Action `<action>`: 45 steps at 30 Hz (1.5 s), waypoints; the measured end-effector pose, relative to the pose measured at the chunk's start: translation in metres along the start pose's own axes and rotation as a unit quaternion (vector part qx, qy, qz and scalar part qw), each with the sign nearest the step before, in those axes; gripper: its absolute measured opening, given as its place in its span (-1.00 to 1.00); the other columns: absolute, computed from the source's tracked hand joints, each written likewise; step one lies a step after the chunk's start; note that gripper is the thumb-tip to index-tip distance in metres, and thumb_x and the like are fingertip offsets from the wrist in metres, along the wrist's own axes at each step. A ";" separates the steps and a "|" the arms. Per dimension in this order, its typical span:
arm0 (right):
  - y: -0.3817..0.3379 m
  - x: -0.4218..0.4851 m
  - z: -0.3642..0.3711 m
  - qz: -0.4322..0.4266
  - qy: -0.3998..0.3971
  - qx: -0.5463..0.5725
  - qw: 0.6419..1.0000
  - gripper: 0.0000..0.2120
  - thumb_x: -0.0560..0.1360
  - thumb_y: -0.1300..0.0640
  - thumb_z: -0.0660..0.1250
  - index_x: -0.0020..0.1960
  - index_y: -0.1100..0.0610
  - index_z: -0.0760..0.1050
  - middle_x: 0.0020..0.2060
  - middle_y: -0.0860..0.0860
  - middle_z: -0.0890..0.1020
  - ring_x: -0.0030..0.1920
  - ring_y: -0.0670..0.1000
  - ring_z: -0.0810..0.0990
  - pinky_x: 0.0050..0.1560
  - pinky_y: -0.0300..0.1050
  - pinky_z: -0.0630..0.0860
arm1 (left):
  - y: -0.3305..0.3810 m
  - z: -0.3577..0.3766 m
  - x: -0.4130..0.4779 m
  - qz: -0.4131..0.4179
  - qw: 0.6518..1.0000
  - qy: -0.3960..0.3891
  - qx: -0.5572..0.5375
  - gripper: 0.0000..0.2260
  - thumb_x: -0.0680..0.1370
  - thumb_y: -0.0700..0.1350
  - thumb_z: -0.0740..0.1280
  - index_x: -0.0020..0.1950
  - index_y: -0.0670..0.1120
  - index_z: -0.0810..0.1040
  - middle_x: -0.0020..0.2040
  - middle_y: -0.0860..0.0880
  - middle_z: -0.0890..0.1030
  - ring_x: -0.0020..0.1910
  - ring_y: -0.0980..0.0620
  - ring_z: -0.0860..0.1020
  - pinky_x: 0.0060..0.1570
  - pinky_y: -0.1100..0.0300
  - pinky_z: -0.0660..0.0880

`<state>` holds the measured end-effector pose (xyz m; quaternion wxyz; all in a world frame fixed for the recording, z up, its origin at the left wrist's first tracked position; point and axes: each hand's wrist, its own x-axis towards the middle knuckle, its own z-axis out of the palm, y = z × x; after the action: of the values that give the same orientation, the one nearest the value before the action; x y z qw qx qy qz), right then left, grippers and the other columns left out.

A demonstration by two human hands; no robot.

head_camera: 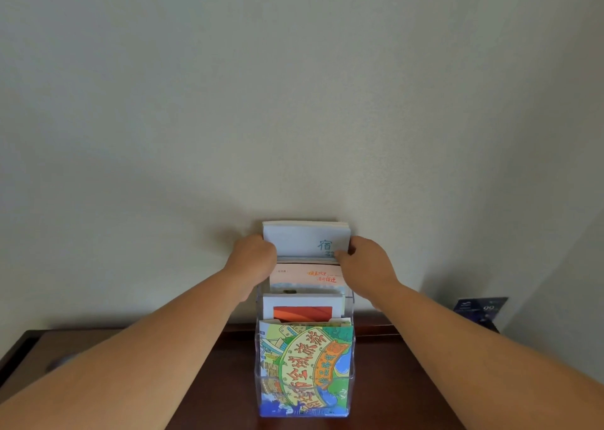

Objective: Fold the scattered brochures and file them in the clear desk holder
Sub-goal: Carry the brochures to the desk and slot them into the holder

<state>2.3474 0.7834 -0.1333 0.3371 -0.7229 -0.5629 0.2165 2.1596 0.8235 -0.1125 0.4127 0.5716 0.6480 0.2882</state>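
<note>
**A:** Start with the big piece. Your clear desk holder (349, 361) stands low in the centre of the frame on the dark wooden desk (385, 380), its back close to the pale wall (294, 86). It looks tall and narrow, and you're pressing at its topmost, rearmost tier. Push too hard there and I'd expect it to rock or slide on the desk.

**B:** And the brochures?

**A:** The front three pockets are filled: the cartoon map brochure (304, 364) lowest, the orange-panel one (302, 308) above it, the pink one (305, 276) above that. Your pale blue brochure stack (304, 238), mid-frame, isn't seated yet. If one side drops first, it could jam on the pocket wall, or the loose folds could splay.

**B:** How's my grip?

**A:** Your left hand (253, 256) is curled closed on the stack's left edge. Your right hand (366, 259) pinches the right edge, thumb on the front face, other fingers hidden behind it.
</note>
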 end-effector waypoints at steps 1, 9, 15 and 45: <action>0.000 0.000 0.001 0.006 -0.003 -0.001 1.000 -0.79 0.61 0.12 0.22 0.21 0.13 0.51 0.03 0.07 0.64 -0.13 -0.03 0.55 -0.36 -0.36 0.40 | -0.001 0.001 0.001 -0.009 1.000 0.006 0.003 -0.79 0.54 -0.30 0.07 -0.14 -0.15 0.47 -0.12 -0.17 0.55 -0.19 -0.08 0.50 -0.30 0.13 0.36; -0.003 -0.003 0.005 -0.005 0.013 -0.032 0.999 -0.85 0.59 0.16 0.16 0.12 0.14 0.43 0.05 0.13 0.58 -0.08 0.05 0.58 -0.24 -0.20 0.57 | -0.001 0.006 0.003 0.003 0.994 -0.012 0.108 -0.72 0.60 -0.26 0.06 -0.30 -0.14 0.36 -0.27 -0.13 0.45 -0.33 -0.05 0.43 -0.10 -0.04 0.49; -0.006 -0.003 0.005 -0.002 0.014 -0.035 0.999 -0.78 0.60 0.15 0.15 0.16 0.20 0.46 0.04 0.16 0.58 -0.05 0.08 0.60 -0.20 -0.14 0.59 | 0.004 0.004 -0.001 0.025 0.990 -0.014 0.135 -0.68 0.62 -0.25 0.03 -0.33 -0.10 0.31 -0.30 -0.11 0.38 -0.33 -0.04 0.39 -0.12 -0.01 0.46; 0.003 -0.002 0.008 0.073 0.009 0.054 0.996 -0.79 0.62 0.13 0.14 0.22 0.04 0.46 0.03 0.04 0.62 -0.13 -0.01 0.56 -0.30 -0.26 0.51 | -0.009 -0.002 0.002 0.054 0.988 -0.007 0.144 -0.75 0.60 -0.17 0.09 -0.25 -0.12 0.42 -0.21 -0.15 0.55 -0.28 -0.01 0.47 -0.40 0.19 0.28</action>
<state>2.3436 0.7832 -0.1411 0.3636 -0.7447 -0.4935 0.2640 2.1534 0.8235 -0.1198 0.3145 0.6609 0.6483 0.2098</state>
